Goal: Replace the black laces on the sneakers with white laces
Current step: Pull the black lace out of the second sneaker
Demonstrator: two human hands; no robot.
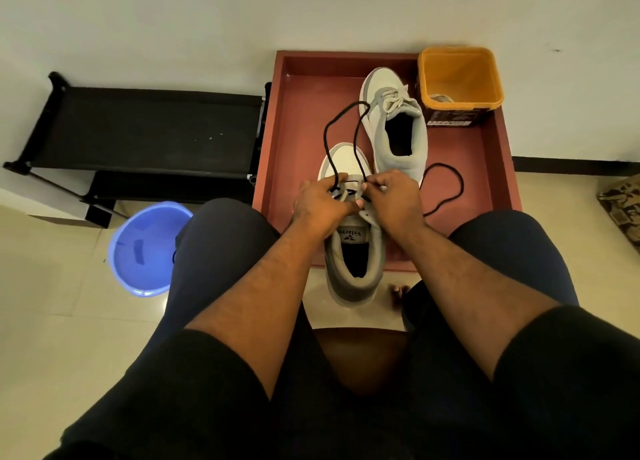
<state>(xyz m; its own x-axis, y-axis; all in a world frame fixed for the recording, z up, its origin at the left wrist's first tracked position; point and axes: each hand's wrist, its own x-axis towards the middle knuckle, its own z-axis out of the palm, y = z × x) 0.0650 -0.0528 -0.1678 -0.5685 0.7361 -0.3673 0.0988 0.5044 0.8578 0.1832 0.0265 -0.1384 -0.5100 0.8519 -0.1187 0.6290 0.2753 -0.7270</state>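
A grey and white sneaker (pixel 353 251) lies with its toe on the front edge of the red tray (pixel 298 113), heel toward me. A black lace (pixel 327 137) is threaded through its lower eyelets and loops up over the tray, its other end curling to the right. My left hand (pixel 320 201) holds the sneaker's left eyelet flap with fingers curled on the lace. My right hand (pixel 394 196) pinches the black lace at the right eyelets. A second sneaker (pixel 398 123) with white laces stands farther back in the tray.
An orange tub (pixel 460 78) with something pale inside sits at the tray's back right corner. A blue bucket (pixel 145 248) stands on the floor at left, below a black shoe rack (pixel 145 130). My knees flank the sneaker.
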